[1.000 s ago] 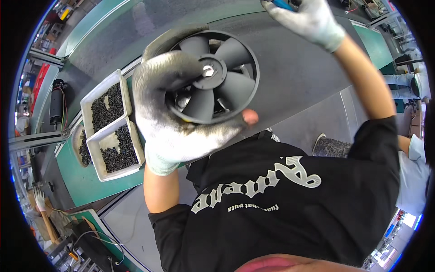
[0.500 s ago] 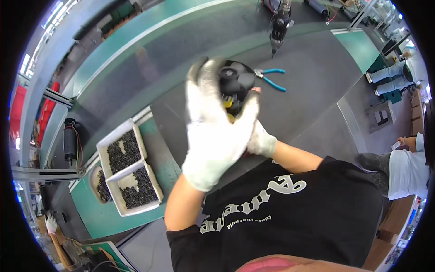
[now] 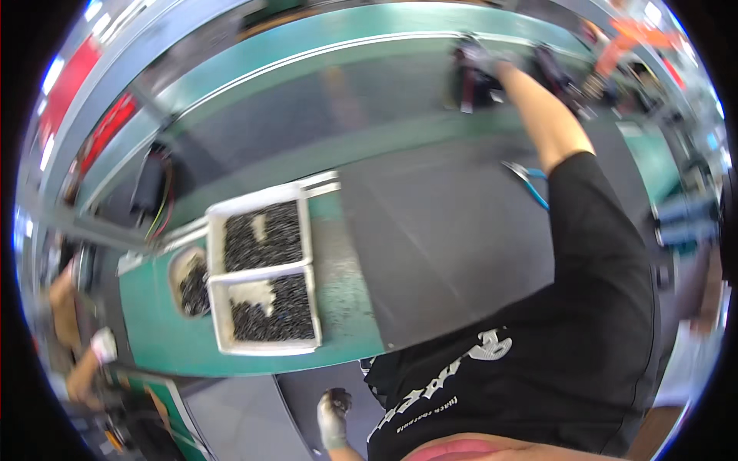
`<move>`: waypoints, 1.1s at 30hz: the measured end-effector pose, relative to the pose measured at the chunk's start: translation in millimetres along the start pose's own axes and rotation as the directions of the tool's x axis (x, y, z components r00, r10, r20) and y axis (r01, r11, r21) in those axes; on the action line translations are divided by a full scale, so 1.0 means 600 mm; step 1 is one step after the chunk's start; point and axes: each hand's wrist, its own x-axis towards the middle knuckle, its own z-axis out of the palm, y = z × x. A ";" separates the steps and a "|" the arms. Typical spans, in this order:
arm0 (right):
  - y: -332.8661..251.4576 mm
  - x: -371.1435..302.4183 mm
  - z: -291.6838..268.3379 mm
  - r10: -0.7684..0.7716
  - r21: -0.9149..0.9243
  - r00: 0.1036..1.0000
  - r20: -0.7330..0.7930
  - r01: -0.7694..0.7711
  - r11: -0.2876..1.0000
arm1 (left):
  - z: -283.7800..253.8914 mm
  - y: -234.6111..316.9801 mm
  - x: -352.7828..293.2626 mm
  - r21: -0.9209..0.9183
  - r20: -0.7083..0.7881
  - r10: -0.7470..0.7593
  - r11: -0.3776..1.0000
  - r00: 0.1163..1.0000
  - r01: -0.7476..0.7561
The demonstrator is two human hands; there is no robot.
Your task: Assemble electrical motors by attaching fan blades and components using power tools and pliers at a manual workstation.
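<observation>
My right arm reaches to the far side. The gloved right hand [image 3: 492, 67], smeared by motion, seems to grip a black motor-like part [image 3: 467, 75] on the long grey strip. How the fingers sit on it is blurred. Low in the view, beside my body, hangs my left hand [image 3: 334, 421] in a white glove with dark finger ends. Its fingers look bent, but I cannot make out whether anything is in them. Blue-handled pliers [image 3: 530, 183] lie on the dark mat [image 3: 453, 230], near my right sleeve and partly hidden by it.
Two white trays [image 3: 314, 300] of small black pieces stand on the green bench at left, beside a smaller round tub [image 3: 175, 284]. A black cylindrical motor with wires [image 3: 150, 184] lies beyond them. Another person's gloved hand [image 3: 104, 346] shows at lower left.
Both hands were together around a round black fan part over the mat. They have separated: the right went far forward, the left dropped beside my body. The view has swung left.
</observation>
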 end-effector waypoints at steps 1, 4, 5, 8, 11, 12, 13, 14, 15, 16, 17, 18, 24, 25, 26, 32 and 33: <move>0.019 0.011 0.010 -0.004 0.076 0.998 -0.066 0.009 0.997 | -0.012 -0.084 0.032 0.104 -0.242 -0.033 0.993 0.970 0.059; 0.111 0.112 0.015 -0.168 -0.193 0.983 0.075 0.180 0.965 | -0.025 -0.339 0.119 -0.068 0.067 -0.445 0.891 0.893 0.449; 0.112 0.135 0.025 -0.086 -0.145 0.996 0.018 0.088 0.985 | -0.066 -0.422 0.067 -0.142 -0.007 -0.447 0.886 0.894 0.442; -0.089 0.011 -0.006 -0.126 -0.137 0.914 -0.387 0.078 0.988 | 0.023 -0.465 0.099 -0.354 -0.185 -0.446 0.861 0.876 0.364; -0.205 -0.102 -0.034 -0.337 0.142 0.857 -0.389 0.417 0.898 | 0.002 -0.410 0.168 -0.456 -0.230 -0.433 0.839 0.872 0.296; -0.260 -0.147 -0.062 -0.288 0.247 0.894 -0.344 0.382 0.891 | -0.013 -0.377 0.204 -0.477 -0.236 -0.421 0.835 0.876 0.273; -0.295 -0.170 -0.073 -0.230 0.285 0.950 -0.212 0.285 0.915 | -0.030 -0.342 0.237 -0.497 -0.239 -0.407 0.831 0.881 0.249; -0.321 -0.192 -0.095 -0.330 0.389 0.918 -0.221 0.393 0.833 | -0.040 -0.300 0.280 -0.514 -0.242 -0.383 0.830 0.891 0.217; -0.340 -0.213 -0.116 -0.425 0.481 0.872 -0.242 0.489 0.728 | -0.044 -0.262 0.316 -0.533 -0.243 -0.359 0.826 0.901 0.185; -0.355 -0.225 -0.130 -0.522 0.590 0.811 -0.265 0.565 0.577 | -0.048 -0.226 0.353 -0.547 -0.235 -0.329 0.823 0.914 0.156; -0.355 -0.221 -0.127 -0.685 0.163 0.543 -0.486 0.826 0.539 | -0.055 -0.207 0.366 -0.551 -0.225 -0.303 0.823 0.926 0.135; -0.357 -0.222 -0.125 -0.830 -0.321 0.193 -0.524 0.857 0.402 | -0.037 -0.196 0.397 -0.559 -0.217 -0.276 0.821 0.936 0.112; -0.706 -0.420 -0.301 -0.908 0.980 0.412 -0.082 0.201 0.002 | -0.239 0.008 0.290 -0.298 -0.537 0.425 0.712 0.729 -0.635; -0.772 -0.417 -0.293 -0.899 0.969 0.418 -0.131 0.246 -0.026 | -0.277 0.081 0.256 0.186 -0.651 0.467 0.862 0.599 -0.470; -0.831 -0.400 -0.287 -0.897 0.983 0.435 -0.072 0.183 0.010 | -0.128 0.247 0.170 0.073 -0.784 0.454 0.745 0.423 -0.663; -1.196 -0.293 -0.164 -0.894 0.847 0.447 -0.021 0.483 0.222 | -0.092 0.584 0.101 0.919 -0.258 0.964 0.266 0.066 -0.291; -1.242 -0.311 -0.145 -0.854 0.902 0.514 0.079 0.328 0.281 | -0.100 0.599 0.121 0.913 -0.250 0.946 0.302 0.207 -0.273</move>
